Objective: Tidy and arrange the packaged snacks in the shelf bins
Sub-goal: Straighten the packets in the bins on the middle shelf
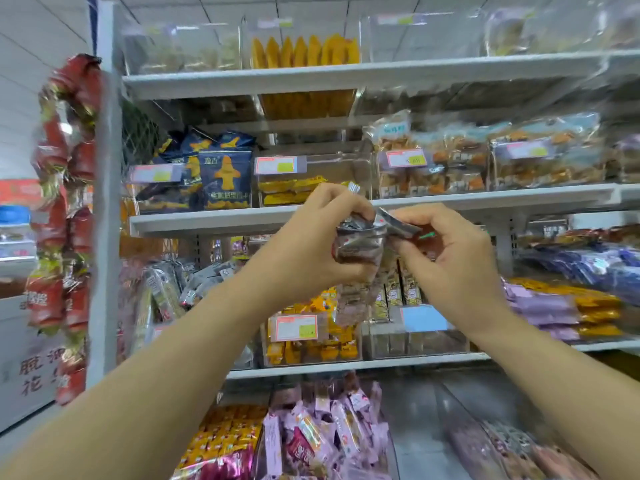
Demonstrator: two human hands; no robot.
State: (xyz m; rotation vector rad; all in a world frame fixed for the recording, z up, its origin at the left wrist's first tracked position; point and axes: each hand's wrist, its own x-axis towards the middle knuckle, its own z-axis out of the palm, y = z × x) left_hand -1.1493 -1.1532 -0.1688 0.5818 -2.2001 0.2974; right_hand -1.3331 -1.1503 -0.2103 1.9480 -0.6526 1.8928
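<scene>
Both my hands are raised in front of the middle shelf. My left hand (322,233) grips a small bunch of silvery snack packets (360,247), their lower ends hanging below my fingers. My right hand (450,247) pinches the upper edge of one silver packet (398,221) of that bunch, so the two hands touch the same packets. Behind them stands a clear bin of yellow packets (291,192), and lower down a clear bin of orange packets (311,344) and a clear bin of brown bars (415,337). The picture is blurred, so the packets' print is unreadable.
White shelf boards (214,220) run across at several heights. Dark blue snack bags (225,181) fill the bin at left. A string of red packets (65,202) hangs on the shelf's left post. Pink and purple packets (329,434) lie heaped on the bottom level.
</scene>
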